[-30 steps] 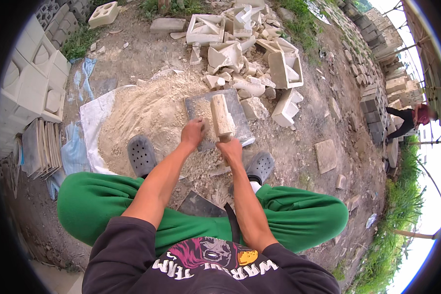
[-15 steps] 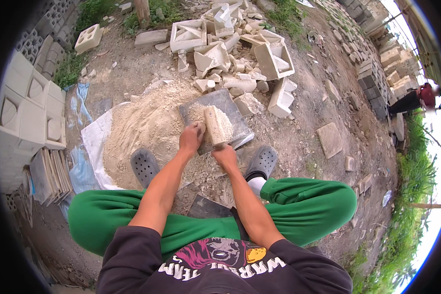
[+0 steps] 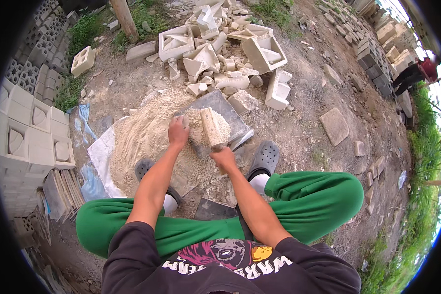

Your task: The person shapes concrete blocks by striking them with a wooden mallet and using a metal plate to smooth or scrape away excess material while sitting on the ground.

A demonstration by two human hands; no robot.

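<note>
My right hand [image 3: 223, 159] is wrapped round the grip of a pale, dusty wooden beater [image 3: 211, 126]. The beater's thick end lies over a dark flat slab [image 3: 199, 103], amid crushed pale grit [image 3: 223, 128]. My left hand [image 3: 179, 131] is closed at the slab's left edge, over a heap of pale crumbled material [image 3: 137, 132]. A small greyish lump seems to show at its fingers, but I cannot make out what it is. The heap lies on a white sheet [image 3: 99, 152].
Broken pale blocks [image 3: 237, 81] are piled beyond the slab. Stacked pale blocks [image 3: 39, 142] and thin leaning boards [image 3: 63, 191] stand at left. A flat stone [image 3: 334, 126] lies at right. A person in red [image 3: 428, 70] is at far right. A post [image 3: 124, 19] rises behind.
My left hand has moved left and a little away from me, off the slab's middle, toward the heap. My right hand still holds the beater over the slab. The whole view has shifted slightly.
</note>
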